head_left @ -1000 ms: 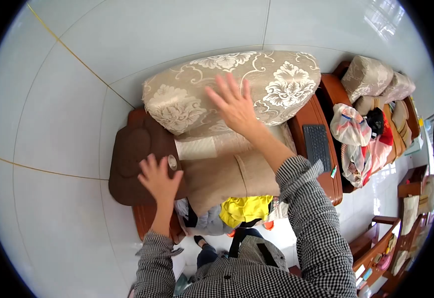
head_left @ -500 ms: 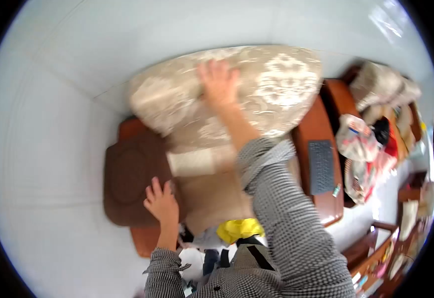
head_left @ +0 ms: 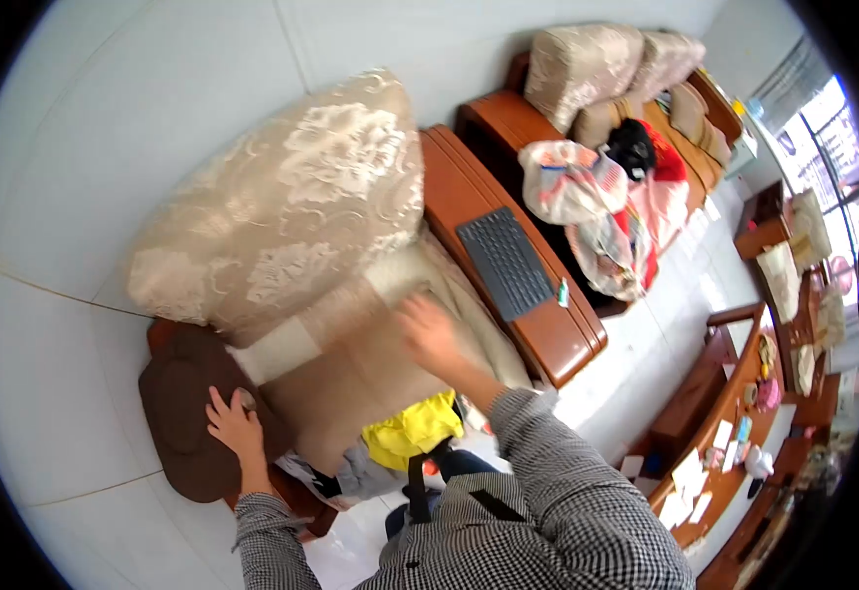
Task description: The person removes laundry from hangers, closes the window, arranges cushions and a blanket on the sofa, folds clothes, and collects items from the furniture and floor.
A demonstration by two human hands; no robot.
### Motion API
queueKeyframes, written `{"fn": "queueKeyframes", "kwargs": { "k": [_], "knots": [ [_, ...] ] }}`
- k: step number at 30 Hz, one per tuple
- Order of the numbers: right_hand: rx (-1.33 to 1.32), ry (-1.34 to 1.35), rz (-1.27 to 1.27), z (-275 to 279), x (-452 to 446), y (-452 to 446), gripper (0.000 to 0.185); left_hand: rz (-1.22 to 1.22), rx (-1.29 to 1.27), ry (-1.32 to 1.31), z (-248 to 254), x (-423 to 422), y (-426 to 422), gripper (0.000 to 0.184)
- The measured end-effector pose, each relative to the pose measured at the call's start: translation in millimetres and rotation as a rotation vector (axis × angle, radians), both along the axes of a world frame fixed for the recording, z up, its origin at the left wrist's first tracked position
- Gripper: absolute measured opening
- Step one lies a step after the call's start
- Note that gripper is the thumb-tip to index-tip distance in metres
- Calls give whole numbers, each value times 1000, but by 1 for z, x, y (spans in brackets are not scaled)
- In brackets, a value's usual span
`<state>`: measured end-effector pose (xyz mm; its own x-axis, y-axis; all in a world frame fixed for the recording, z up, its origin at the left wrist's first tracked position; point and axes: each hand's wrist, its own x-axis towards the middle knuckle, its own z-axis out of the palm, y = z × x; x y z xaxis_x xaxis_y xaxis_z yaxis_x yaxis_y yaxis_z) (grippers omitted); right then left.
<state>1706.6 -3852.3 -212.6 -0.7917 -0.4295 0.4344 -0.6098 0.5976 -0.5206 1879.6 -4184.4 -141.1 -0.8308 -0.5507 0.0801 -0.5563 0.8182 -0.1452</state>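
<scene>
My left hand (head_left: 236, 429) rests with fingers spread on a dark brown, hat-shaped piece (head_left: 185, 433) over the sofa's left armrest. A small round object (head_left: 246, 399) shows beside its fingers; I cannot make out what it is. Above the seat, my right hand (head_left: 429, 332) is smeared by motion, close to a plain brown cushion (head_left: 336, 388). Whether it touches the cushion is unclear. Behind the seat leans a large beige floral back cushion (head_left: 292, 197). Yellow cloth (head_left: 414, 431) and grey cloth (head_left: 365, 480) lie at the seat's front edge.
A black keyboard (head_left: 506, 262) and a small bottle-like item (head_left: 563, 293) lie on the wooden armrest (head_left: 557, 339) at right. Beyond it, plastic bags (head_left: 572, 182) sit by another sofa. A table with papers (head_left: 687, 482) stands at lower right.
My view has turned toward the right. My right hand has come off the back cushion and down over the seat. My left hand stays on the dark brown piece.
</scene>
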Motion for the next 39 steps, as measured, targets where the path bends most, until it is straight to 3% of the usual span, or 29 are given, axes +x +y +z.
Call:
{"fn": "queueKeyframes", "kwargs": {
  "k": [3, 4, 5, 6, 7, 9, 10, 12, 13, 15, 16, 17, 18, 20, 22, 23, 27, 29, 31, 32, 34, 35, 36, 38, 39],
  "knots": [
    [376, -358, -416, -68, 152, 206, 44, 13, 138, -28, 2, 7, -10, 55],
    [412, -812, -617, -40, 198, 259, 40, 41, 219, -26, 3, 9, -16, 57],
    [468, -825, -831, -56, 262, 324, 31, 51, 278, 10, 3, 12, -21, 60],
    [462, -1049, -1069, -27, 303, 360, 24, 19, 255, 99, 0, 17, -17, 60],
    [1312, -1185, -511, -44, 354, 421, 23, -9, 232, 185, -5, 22, -10, 60],
    [805, -1394, -1323, 6, 391, 442, 25, -63, 156, 273, -4, 31, 19, 60],
    [546, -1294, -1710, 35, 407, 449, 26, -69, 180, 257, 6, 32, 56, 58],
    [778, -1295, -1224, 19, 414, 465, 26, -257, 312, 344, -29, 50, 96, 58],
    [876, -1272, -978, -1, 420, 476, 25, -238, 449, 336, -38, 64, 129, 57],
    [1063, -1372, -738, -162, 434, 536, 30, -206, 652, 251, -60, 90, 181, 57],
    [548, -1350, -1121, -99, 374, 488, 34, -191, 714, 175, -78, 111, 195, 57],
    [480, -1250, -981, -39, 322, 447, 38, -183, 677, 136, -93, 134, 206, 57],
    [428, -1165, -862, -47, 295, 443, 38, -172, 641, 100, -103, 161, 217, 58],
    [300, -971, -640, -41, 247, 427, 38, 130, 777, 51, -106, 217, 230, 57],
    [208, -825, -478, -48, 217, 420, 35, 317, 884, 171, -103, 281, 236, 52],
    [150, -811, -407, -30, 207, 408, 34, 389, 969, 393, -135, 330, 231, 50],
    [184, -877, -304, -24, 199, 390, 38, 759, 768, 126, -113, 439, 275, 45],
    [166, -896, -270, -34, 201, 386, 42, 425, 620, -372, -150, 503, 281, 30],
    [162, -890, -254, -37, 194, 384, 44, 34, 491, -680, -134, 511, 322, 23],
    [164, -897, -240, -39, 192, 385, 45, -117, 458, -728, -132, 509, 342, 20],
    [154, -1004, -314, -56, 175, 395, 53, -170, 565, -677, -110, 471, 397, 14],
    [152, -1024, -379, -70, 166, 403, 56, 454, 1270, -338, -119, 449, 420, 16],
    [142, -1030, -447, -82, 153, 411, 58, 1162, 1653, 316, -122, 422, 445, 20],
    [-74, -1166, -627, -100, 128, 427, 60, 917, 1544, 228, -116, 354, 487, 30],
    [-220, -1371, -695, -78, 110, 429, 67, 1041, 1644, 286, -123, 314, 500, 35]
  ]
}}
